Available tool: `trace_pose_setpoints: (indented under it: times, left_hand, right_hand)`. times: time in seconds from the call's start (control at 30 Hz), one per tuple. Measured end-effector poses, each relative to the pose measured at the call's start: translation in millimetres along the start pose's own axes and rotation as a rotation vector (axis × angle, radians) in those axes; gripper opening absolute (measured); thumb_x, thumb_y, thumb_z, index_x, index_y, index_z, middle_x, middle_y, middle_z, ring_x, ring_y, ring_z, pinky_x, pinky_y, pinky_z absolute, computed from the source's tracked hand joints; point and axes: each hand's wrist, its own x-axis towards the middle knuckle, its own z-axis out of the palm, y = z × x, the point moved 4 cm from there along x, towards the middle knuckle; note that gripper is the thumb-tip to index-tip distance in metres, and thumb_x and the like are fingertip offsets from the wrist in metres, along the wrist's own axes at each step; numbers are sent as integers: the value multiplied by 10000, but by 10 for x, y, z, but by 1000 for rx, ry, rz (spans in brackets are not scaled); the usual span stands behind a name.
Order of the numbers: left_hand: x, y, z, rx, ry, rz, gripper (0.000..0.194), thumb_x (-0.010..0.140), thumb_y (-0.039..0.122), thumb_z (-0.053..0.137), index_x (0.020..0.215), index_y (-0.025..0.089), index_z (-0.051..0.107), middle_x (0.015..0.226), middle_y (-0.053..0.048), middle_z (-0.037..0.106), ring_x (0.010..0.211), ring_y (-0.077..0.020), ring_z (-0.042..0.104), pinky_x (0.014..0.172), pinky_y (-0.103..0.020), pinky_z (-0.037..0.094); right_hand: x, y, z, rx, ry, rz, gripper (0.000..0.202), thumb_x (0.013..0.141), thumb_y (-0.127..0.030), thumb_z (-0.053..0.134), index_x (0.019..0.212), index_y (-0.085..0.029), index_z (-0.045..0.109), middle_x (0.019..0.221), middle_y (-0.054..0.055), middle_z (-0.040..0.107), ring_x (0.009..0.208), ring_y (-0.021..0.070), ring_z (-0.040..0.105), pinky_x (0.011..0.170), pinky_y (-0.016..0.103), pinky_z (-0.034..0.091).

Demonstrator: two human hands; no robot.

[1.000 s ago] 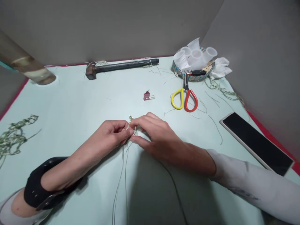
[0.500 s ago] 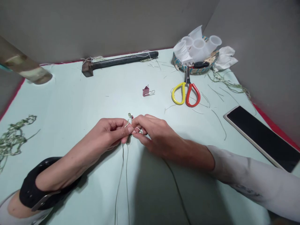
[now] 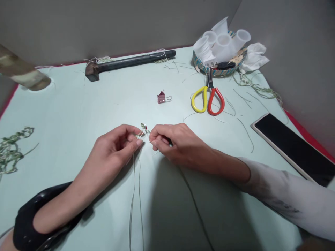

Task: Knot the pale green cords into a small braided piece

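Observation:
A small knotted piece of green and white cord [image 3: 143, 127] with a red spot lies between my two hands near the middle of the table. My left hand [image 3: 121, 143] pinches thin cords just below the knot, thumb against fingers. Opposite it, my right hand [image 3: 170, 139] has its thumb and fingers closed on another strand that leads from the knot. Long cords [image 3: 134, 195] hang from my left hand toward the near edge. A further cord [image 3: 195, 200] runs out from under my right hand. The exact grip inside the fingers is partly hidden.
Beyond the hands lie a pink binder clip [image 3: 161, 97], scissors with yellow and red handles [image 3: 216, 101] and a hammer [image 3: 131, 64]. A basket [image 3: 222, 72] holds plastic cups. A phone [image 3: 295, 148] is at right, a tangle of green cord [image 3: 13, 150] at left.
My hands have moved apart slightly, the left one leftward, with strands now showing between them. The whole view has shifted a little.

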Motion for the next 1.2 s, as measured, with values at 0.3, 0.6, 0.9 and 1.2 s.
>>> trace_pose_setpoints:
  times: [0.3,0.6,0.9,1.2]
  left_hand:
    - [-196,43,55,312,240,489,125,946,262,637,992,296,749,1071,-26,650,808,-168,587,641,-318,452]
    - [-186,75,138,370,225,648,163,971,183,631,1033,265,759,1114,-51,664,942,-197,635,742,-368,484]
    - [-181,178,179,437,246,729,144,977,145,593,930,231,698,1099,-91,629,918,-229,578,771,-426,469]
    - [-220,157,149,527,225,720,170,971,178,570,859,186,698,1094,-131,642,984,-265,610,736,-414,455]
  right_hand:
    - [-19,-26,-24,75,-94,77,220,902,-131,441,1092,-226,494,749,-60,656,630,123,496,671,275,320]
    - [-13,-23,-1,73,-142,56,297,902,-115,430,1182,-215,434,780,-57,685,645,137,541,699,285,357]
    - [-8,-60,60,-109,-143,-33,396,868,-56,431,1252,-154,438,786,-35,675,727,172,606,789,338,396]
    - [-29,-13,68,-86,-99,-25,462,877,-83,462,1333,-153,434,837,-19,701,743,168,594,821,344,408]
